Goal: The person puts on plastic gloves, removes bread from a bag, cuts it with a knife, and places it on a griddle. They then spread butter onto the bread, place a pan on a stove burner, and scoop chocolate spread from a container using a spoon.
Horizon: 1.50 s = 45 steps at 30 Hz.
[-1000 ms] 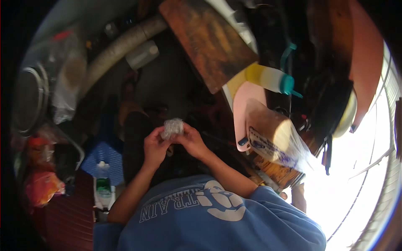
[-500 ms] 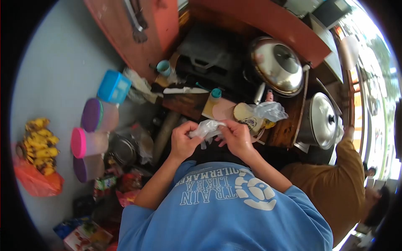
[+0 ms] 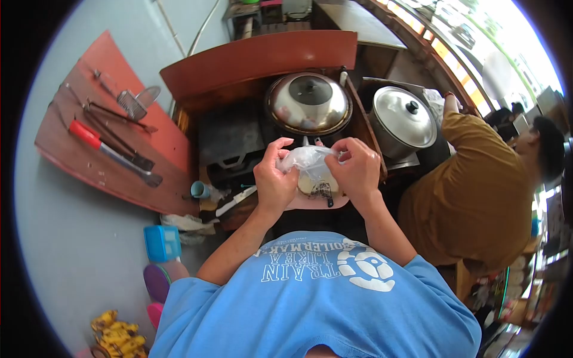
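A thin clear plastic bag (image 3: 308, 159) is stretched between my two hands in front of my chest. My left hand (image 3: 276, 182) pinches its left side with thumb and fingers. On the other side, my right hand (image 3: 356, 172) grips the bag's edge. Under the bag lies a round pale item with dark print (image 3: 317, 187), partly covered by it, on a pink board (image 3: 334, 201). Whether the bag contains anything cannot be made out. A white-bladed knife (image 3: 236, 201) lies left of my left forearm.
Ahead stands a wide pan with a domed lid (image 3: 308, 102); a large lidded pot (image 3: 404, 117) is to its right. A person in a brown shirt (image 3: 471, 191) stands close on my right. Tongs with a red handle (image 3: 89, 136) hang on the left panel, above a blue cup (image 3: 200, 190).
My view has swung, bringing the pan ahead of me and the hanging tools into sight. The bag, bunched before, is now spread wider and my hands are raised farther from my body.
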Tool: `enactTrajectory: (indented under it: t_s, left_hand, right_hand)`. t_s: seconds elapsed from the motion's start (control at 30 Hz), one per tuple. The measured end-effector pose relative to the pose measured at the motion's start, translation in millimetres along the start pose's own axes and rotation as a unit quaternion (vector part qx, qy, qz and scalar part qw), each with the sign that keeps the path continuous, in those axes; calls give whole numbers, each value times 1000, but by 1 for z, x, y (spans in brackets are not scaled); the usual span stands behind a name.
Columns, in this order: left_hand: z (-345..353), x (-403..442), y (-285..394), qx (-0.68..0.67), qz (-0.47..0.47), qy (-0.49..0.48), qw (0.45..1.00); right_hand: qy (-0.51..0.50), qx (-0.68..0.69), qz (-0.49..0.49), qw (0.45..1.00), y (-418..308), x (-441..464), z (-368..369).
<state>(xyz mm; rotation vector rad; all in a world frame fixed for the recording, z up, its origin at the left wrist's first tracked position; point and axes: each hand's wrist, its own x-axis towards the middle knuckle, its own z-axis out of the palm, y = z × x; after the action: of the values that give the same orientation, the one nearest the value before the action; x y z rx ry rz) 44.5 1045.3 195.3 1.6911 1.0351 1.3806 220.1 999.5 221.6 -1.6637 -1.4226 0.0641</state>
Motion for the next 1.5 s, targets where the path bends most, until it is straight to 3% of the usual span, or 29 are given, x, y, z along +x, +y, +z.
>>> enactTrajectory:
  t_s: [0.1, 0.17, 0.2, 0.23, 0.3, 0.37, 0.43, 0.47, 0.5, 0.57, 0.6, 0.67, 0.7, 0.77, 0.83, 0.9, 0.97, 1.03, 1.1, 1.2, 1.23, 1.27, 1.3, 1.33, 1.37, 1.43, 1.5]
  left_hand:
    - [5, 18, -10, 34, 8, -59, 998]
    - [8, 27, -12, 20, -6, -74, 997]
    - [9, 30, -17, 39, -16, -92, 995]
    - [10, 34, -21, 59, -25, -107, 992]
    - [16, 39, -25, 65, -12, -139, 988]
    - [15, 42, -25, 72, -1, -176, 982]
    - [12, 42, -17, 40, -33, -263, 964]
    - [2, 50, -3, 114, 1, -319, 941]
    - [0, 53, -13, 109, 6, -332, 937]
    - [2, 58, -26, 101, 83, -280, 951]
    - [2, 60, -30, 87, 33, -272, 958]
    - [14, 70, -7, 56, 82, -248, 964]
    - [17, 71, 7, 33, 120, -214, 969]
    - [35, 68, 27, 9, 117, -242, 963]
    - [54, 66, 33, -28, 168, -322, 931]
    - [64, 68, 31, -19, 204, -329, 922]
    - [64, 71, 35, 63, 253, -249, 933]
    - [60, 70, 35, 50, 273, -221, 935]
    - [57, 73, 34, 106, 370, -142, 912]
    - [60, 69, 27, 90, 476, -111, 868]
    - [60, 68, 28, 83, 536, -85, 836]
    - [61, 67, 29, 79, 542, -81, 833]
    - [59, 62, 29, 61, 570, -92, 814]
    - [57, 58, 28, 44, 597, -102, 794]
    - [59, 58, 27, 49, 598, -93, 795]
    - [51, 47, 19, 59, 607, -188, 770]
    - [51, 42, 19, 86, 603, -178, 773]
  right_hand:
    - [45, -2, 41, 998, 6, 15, 4]
    - [85, 114, 107, 984, 12, 22, 11]
    - [54, 218, 168, 960, 14, 24, 12]
    - [64, 215, 170, 960, 15, 26, 16]
    - [85, 435, 186, 877, 21, 29, 30]
    - [89, 408, 179, 891, 34, 28, 36]
    - [166, 265, 141, 939, 47, 30, 32]
    - [207, 179, 147, 951, 49, 32, 23]
    - [268, 176, 134, 938, 53, 35, 15]
    - [295, 150, 137, 934, 61, 35, -7]
    - [305, 142, 142, 931, 60, 29, -13]
    - [242, 18, 130, 961, 45, 25, -33]
    - [246, 14, 140, 959, 33, 19, -35]
    - [173, 67, 152, 971, 9, 17, -37]
    - [162, 76, 144, 973, 1, 12, -38]
    - [144, 86, 107, 980, -2, 7, -41]
    - [125, 18, 107, 986, -5, -2, -56]
    - [159, -143, -11, 977, -1, -10, -61]
    - [176, -194, -12, 965, 9, -17, -61]
    - [208, -185, 162, 947, 12, -34, -62]
    - [214, -185, 160, 946, 23, -40, -64]
    - [111, 118, 263, 951, 41, -45, -66]
    - [-10, 409, 337, 848, 57, -52, -60]
    - [-18, 524, 279, 804, 71, -55, -49]
    - [74, 706, 175, 682, 51, -45, -33]
    - [104, 734, 146, 655, 46, -32, -24]
    - [57, 761, 132, 632, 23, -19, -26]
